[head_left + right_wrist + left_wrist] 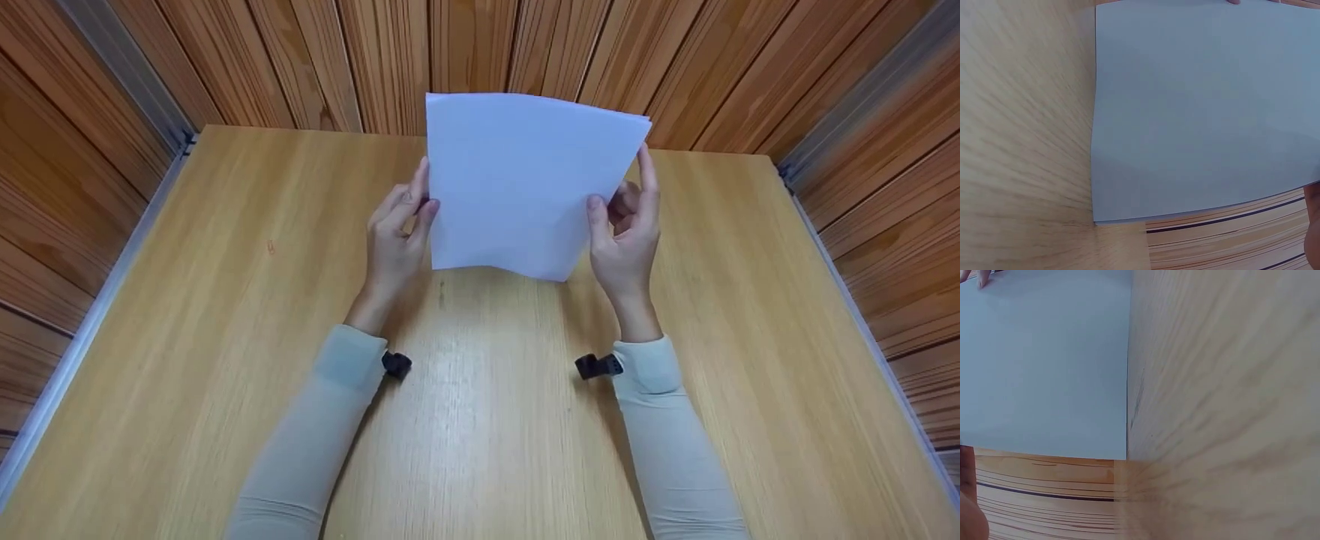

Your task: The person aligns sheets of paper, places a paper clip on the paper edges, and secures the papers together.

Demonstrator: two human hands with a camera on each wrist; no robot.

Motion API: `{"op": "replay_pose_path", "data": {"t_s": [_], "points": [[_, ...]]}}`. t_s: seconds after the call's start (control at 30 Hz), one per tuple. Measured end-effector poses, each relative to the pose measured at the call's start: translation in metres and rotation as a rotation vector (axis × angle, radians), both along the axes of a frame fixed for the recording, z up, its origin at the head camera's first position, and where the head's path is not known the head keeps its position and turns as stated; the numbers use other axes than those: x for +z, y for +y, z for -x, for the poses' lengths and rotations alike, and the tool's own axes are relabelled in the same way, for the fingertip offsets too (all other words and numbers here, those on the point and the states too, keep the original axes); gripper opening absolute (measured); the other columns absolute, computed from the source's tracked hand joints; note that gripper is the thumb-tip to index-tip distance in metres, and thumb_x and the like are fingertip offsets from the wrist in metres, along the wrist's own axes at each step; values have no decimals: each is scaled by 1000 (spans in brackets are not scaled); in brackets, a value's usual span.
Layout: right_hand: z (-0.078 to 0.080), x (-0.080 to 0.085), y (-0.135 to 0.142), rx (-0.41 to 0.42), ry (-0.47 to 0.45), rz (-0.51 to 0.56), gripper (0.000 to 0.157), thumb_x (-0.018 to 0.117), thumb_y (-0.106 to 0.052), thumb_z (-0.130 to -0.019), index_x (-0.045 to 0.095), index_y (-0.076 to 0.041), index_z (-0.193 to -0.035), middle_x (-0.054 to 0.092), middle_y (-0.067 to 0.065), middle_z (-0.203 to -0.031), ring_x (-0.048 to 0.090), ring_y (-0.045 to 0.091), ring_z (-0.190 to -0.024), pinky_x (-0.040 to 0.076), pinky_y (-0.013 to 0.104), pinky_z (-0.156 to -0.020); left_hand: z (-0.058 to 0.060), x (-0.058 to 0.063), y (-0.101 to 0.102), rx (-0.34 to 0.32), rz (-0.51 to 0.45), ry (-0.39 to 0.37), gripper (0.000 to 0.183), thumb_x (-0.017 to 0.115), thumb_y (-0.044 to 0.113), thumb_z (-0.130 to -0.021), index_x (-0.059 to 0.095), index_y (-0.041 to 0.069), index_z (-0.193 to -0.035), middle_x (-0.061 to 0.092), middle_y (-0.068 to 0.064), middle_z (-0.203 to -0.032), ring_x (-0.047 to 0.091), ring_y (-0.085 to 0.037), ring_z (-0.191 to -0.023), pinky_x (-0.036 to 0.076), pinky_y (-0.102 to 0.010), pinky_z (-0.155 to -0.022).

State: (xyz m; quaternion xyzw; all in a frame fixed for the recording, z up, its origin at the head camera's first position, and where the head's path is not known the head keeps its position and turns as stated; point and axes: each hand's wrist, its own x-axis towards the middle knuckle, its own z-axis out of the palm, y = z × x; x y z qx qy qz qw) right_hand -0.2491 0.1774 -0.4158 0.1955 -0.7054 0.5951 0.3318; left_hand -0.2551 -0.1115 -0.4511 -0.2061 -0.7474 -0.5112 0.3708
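Note:
A few sheets of blank white paper (525, 180) stand upright over the table, tilted back, their lower edge slightly wavy. At the left edge my left hand (399, 232) holds them, thumb near the front edge and fingers along the side. My right hand (628, 232) pinches the right edge with the thumb on the front face, the index finger stretched up along the edge and the other fingers behind. In the right wrist view the bottom edge of the paper (1196, 112) shows more than one layer, close over the tabletop. The left wrist view shows the same paper (1044, 365).
A small red paper clip (271, 247) lies on the left part of the wooden table (480, 420). Wood-plank walls (390, 60) rise behind and on both sides. Black wrist cameras (598, 366) sit at both cuffs.

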Motion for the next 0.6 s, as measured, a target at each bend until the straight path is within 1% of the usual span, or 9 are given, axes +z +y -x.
{"op": "replay_pose_path", "data": {"t_s": [0.13,0.37,0.6], "points": [[-1,4,2,3,5,-1,72,64,0,-103,26,3,-165,76,12,-119,71,24,-103,57,31,-86,1,-1,0,-2,-15,6,47,68,4,-103,57,-4,-148,72,-14,-101,61,-21,-87,51,-21,-80],[-1,6,5,-14,23,-14,70,65,0,-103,29,3,-163,76,12,-114,69,23,-97,54,28,-79,1,-1,0,-18,-17,-12,48,68,6,-103,56,-1,-149,72,-13,-98,63,-21,-88,56,-22,-86],[0,13,10,-7,40,-30,69,64,3,-102,30,6,-162,75,13,-112,70,22,-100,57,29,-85,1,-1,-2,-10,-7,-27,48,67,5,-104,55,-1,-150,72,-14,-101,64,-21,-89,56,-22,-85]]}}
